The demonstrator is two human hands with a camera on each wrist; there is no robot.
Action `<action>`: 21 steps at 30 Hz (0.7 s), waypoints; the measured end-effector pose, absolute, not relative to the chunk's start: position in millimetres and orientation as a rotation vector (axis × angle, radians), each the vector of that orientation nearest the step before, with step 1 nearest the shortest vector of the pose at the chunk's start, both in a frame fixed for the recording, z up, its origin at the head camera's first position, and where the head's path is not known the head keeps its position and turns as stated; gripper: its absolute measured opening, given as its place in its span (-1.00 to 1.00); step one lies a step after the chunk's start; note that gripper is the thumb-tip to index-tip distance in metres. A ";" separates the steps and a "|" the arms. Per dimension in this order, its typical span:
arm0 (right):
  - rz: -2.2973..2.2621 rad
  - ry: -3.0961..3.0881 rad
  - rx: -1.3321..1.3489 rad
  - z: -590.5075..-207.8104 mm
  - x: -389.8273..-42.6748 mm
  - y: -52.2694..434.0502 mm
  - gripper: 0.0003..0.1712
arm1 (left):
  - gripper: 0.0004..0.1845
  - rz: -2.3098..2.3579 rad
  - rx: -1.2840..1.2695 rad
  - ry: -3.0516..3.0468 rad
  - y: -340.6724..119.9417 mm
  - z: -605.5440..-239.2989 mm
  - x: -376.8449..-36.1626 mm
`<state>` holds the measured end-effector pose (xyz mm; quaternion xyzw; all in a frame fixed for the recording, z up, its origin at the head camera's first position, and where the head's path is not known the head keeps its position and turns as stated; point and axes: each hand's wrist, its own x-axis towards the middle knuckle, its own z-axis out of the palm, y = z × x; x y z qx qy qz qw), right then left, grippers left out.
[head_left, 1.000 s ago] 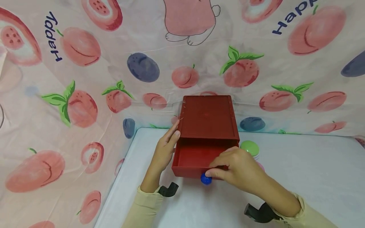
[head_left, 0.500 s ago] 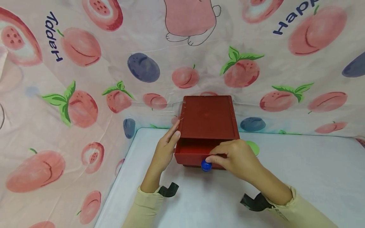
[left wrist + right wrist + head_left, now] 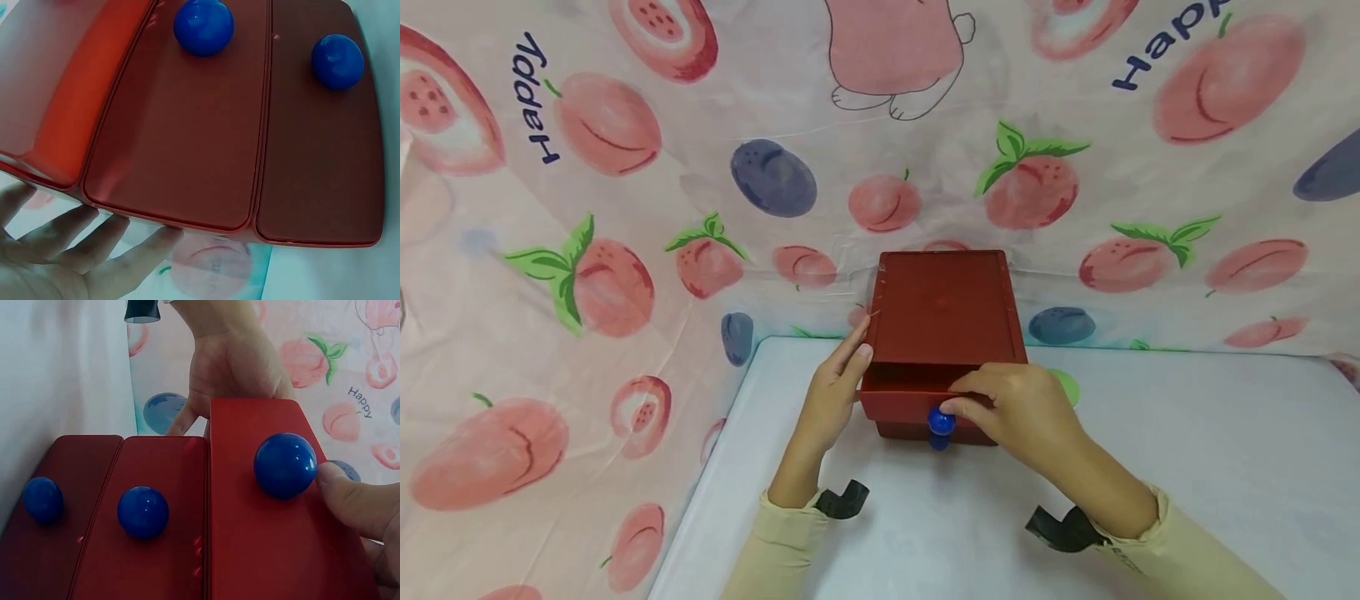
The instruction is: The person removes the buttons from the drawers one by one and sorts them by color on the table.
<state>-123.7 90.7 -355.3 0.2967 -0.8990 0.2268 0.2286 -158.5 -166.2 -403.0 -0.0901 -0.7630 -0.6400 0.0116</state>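
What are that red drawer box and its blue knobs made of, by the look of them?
The red drawer box looks like moulded plastic, fairly glossy: its drawer fronts have rounded corners and soft light reflections in the wrist views. The blue knob that the right hand touches seems to be smooth, shiny plastic too, with bright highlights. Painted wood can't be ruled out.

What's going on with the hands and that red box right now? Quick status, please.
Left hand flat against red plastic drawer box. Right hand pinching round blue knob on top drawer, slightly open. Green disc beside box, clear.
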 end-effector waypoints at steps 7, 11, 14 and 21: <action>0.780 -2.231 0.815 -353.2 -107.6 99.0 -0.56 | -0.45 -1.992 -0.289 -2.393 -165.0 -403.8 -159.4; 0.869 -2.143 0.861 -356.5 -96.8 97.5 -0.62 | -0.44 -1.979 -0.299 -2.384 -165.5 -403.4 -159.5; 0.955 -2.177 0.902 -364.7 -92.0 94.4 -0.67 | -0.44 -1.958 -0.286 -2.386 -166.8 -404.0 -159.7; 0.922 -2.379 0.775 -387.7 -87.8 88.4 -0.83 | -0.44 -1.950 -0.280 -2.401 -167.5 -404.9 -159.6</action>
